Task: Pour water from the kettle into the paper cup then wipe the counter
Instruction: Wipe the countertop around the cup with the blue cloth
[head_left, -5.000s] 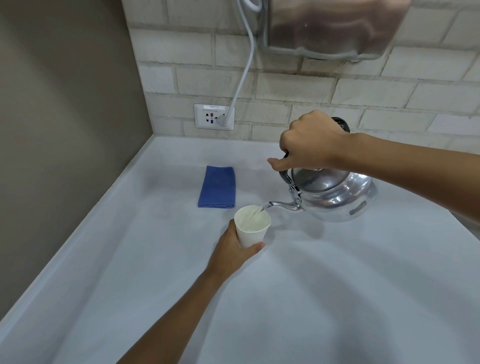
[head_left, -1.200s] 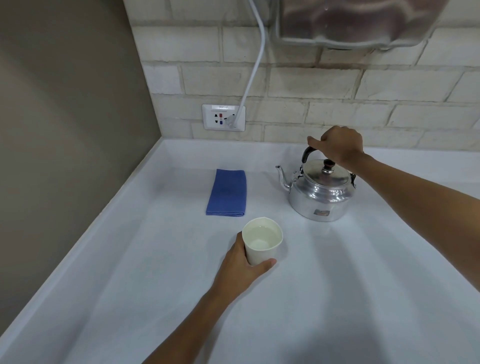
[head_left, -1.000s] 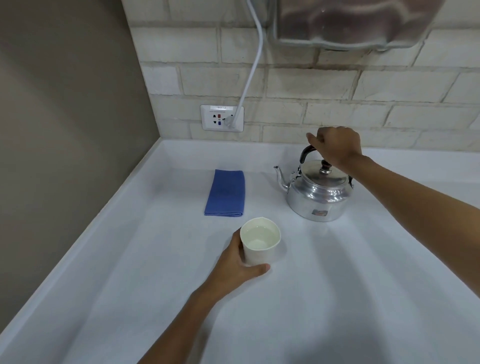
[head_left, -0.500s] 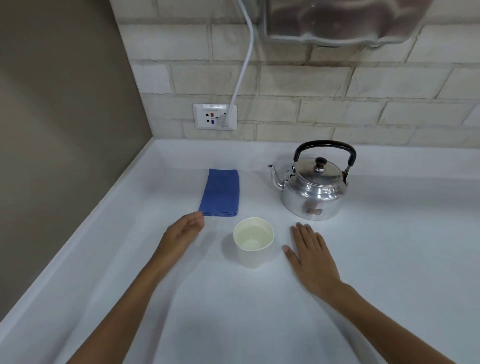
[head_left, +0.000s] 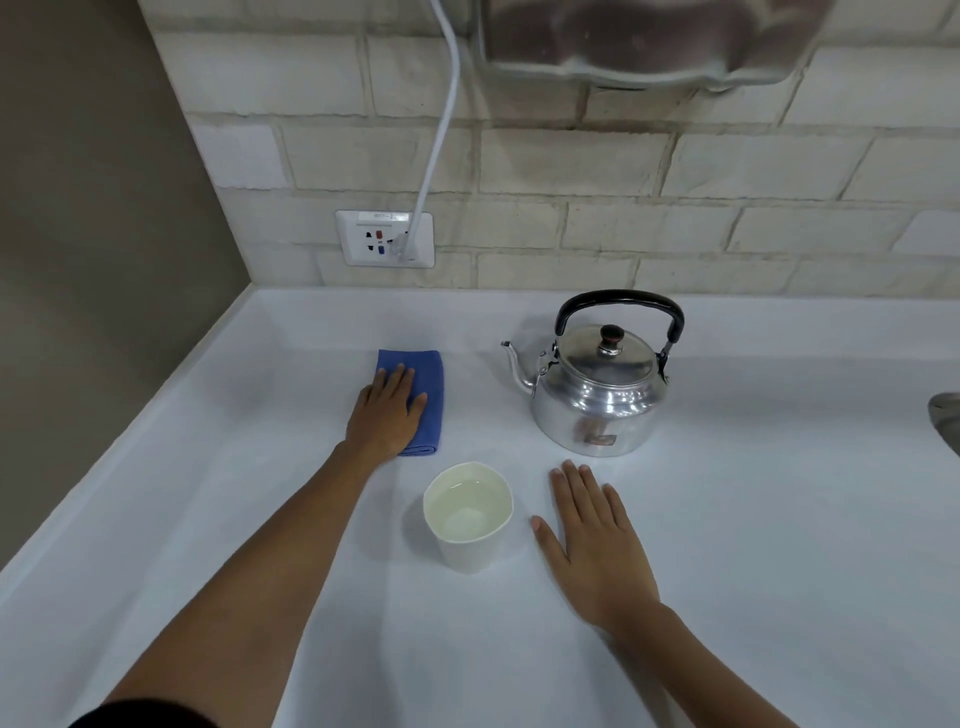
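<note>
Head view, left hand (head_left: 387, 413) flat on cloth (head_left: 427, 400), right hand (head_left: 597, 540) flat beside cup (head_left: 468, 517)

I see a pale brick wall (head_left: 597, 171) behind the white table (head_left: 779, 545), with a plain grey-brown wall (head_left: 88, 218) on the left. A white cord (head_left: 441, 119) runs down into a wall socket (head_left: 384, 239), below a shiny metal fixture (head_left: 639, 36).

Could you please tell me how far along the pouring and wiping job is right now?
Pouring looks done: the cup holds water and the kettle stands upright, untouched. In hand: the left hand lies flat on the blue cloth. Wiping the counter remains.
</note>
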